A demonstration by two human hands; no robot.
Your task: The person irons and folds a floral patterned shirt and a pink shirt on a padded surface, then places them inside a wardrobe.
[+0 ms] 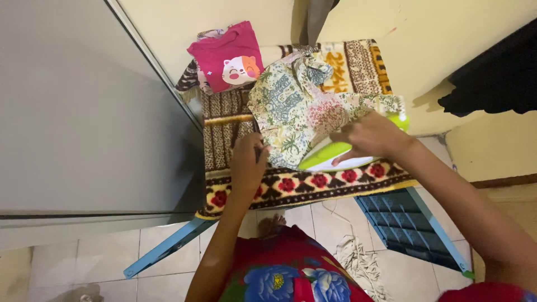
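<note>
Floral garment (302, 114) lies spread on patterned ironing cloth (313, 182). Right hand (366, 137), fingers closed, grips green-and-white iron (330, 156) over its lower edge. Left hand (247, 165), fingers curled, pinches its left hem. Folded pink shirt (226, 56) sits behind.

We have only one view, from the camera on the person's head. It looks almost straight down over the arms, close enough that the forearms fill the lower half of the frame. It faces the counter (313, 187), a cloth-covered board whose near edge crosses the middle of the picture and whose far edge meets the wall at the top. Below the near edge we see the tiled floor (168, 268).
</note>
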